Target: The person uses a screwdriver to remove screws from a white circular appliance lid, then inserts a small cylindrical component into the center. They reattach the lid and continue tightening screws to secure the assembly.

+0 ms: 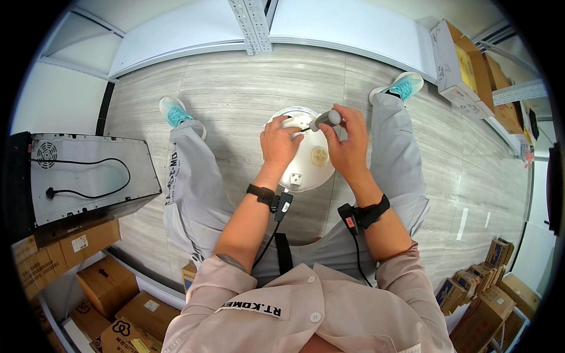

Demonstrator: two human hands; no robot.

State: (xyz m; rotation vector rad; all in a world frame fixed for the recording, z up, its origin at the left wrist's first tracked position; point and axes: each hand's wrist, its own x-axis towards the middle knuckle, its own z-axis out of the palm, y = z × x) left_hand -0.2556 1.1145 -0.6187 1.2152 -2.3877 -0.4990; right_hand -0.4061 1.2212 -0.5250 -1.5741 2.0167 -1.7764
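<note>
Right hand (348, 136) is closed around a grey-handled screwdriver (325, 119), tip on the upturned underside of a round white appliance (306, 170) between the knees, while the left hand (279, 141) pinches its far rim. If that pinch slackens, the tip could skid toward the left fingers, or the appliance could roll onto the grey floor (235, 82).

Round white appliance base (305, 163) turned underside up between the knees above the wood-look floor, grey-handled screwdriver (325, 120) tilted, tip set on its upper rim
</note>
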